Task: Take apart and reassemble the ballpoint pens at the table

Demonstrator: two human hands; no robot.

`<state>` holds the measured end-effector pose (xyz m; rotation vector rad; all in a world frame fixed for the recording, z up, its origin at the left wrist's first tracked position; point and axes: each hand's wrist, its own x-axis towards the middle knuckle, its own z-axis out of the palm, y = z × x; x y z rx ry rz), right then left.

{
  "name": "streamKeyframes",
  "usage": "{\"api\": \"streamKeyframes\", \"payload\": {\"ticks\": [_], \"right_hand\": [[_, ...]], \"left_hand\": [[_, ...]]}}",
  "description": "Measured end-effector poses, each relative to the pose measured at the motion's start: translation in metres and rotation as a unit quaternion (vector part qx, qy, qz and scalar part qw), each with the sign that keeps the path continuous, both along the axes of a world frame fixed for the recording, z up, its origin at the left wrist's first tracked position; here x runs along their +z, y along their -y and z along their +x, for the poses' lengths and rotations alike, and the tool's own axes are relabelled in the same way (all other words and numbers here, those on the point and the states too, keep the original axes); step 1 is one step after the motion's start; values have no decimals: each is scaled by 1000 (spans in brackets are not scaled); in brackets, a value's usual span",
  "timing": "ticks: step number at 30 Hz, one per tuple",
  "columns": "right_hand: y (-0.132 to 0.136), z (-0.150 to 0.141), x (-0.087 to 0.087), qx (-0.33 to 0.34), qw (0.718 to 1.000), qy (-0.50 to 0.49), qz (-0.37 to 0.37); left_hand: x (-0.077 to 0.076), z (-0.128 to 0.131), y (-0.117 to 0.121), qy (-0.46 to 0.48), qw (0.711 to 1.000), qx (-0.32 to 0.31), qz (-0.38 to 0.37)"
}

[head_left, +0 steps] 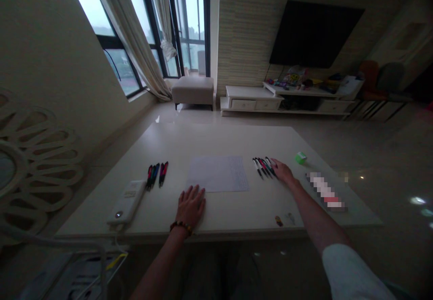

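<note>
My left hand [191,206] lies flat on the white table, fingers stretched out, at the lower left corner of a sheet of paper [216,173]. Faint lines of writing show on the sheet's right side. To the right of the paper, several pens [261,168] lie slanted side by side in a row. My right hand [283,172] is at the right end of that row, its fingers closed at the rightmost pen [269,162]; the hand partly hides this pen. Left of the paper lie more pens [154,176] with dark and coloured barrels, in two small groups.
A white power strip [127,203] with a cord lies at the table's left. On the right are a green box-like item [301,157] and a blurred-out long object [324,191]. A small brown object [278,220] lies near the front edge.
</note>
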<state>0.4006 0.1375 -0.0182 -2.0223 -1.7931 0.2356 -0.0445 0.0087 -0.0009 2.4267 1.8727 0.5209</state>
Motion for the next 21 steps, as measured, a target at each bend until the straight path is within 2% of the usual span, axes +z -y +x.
{"api": "streamKeyframes", "payload": {"ticks": [4, 7, 12, 14, 17, 19, 21], "right_hand": [[6, -5, -9, 17, 998, -44, 41], [13, -9, -18, 5, 993, -89, 74], [46, -22, -32, -122, 962, -168, 175], [70, -28, -36, -147, 951, -190, 195], [109, -36, -39, -150, 947, -214, 190], [128, -41, -39, -151, 944, -227, 188], [138, -45, -37, -163, 940, -233, 190]], "left_hand": [[0, -1, -1, -1, 1000, 0, -4], [-1, 1, 2, -6, 1000, 5, -6], [-2, -1, 4, 38, 999, 7, 37], [1, -11, -5, 83, 993, 64, 58], [15, -40, -31, 119, 969, 211, 47], [26, -64, -51, 89, 956, 277, 36], [32, -85, -67, 46, 947, 316, 10]]}}
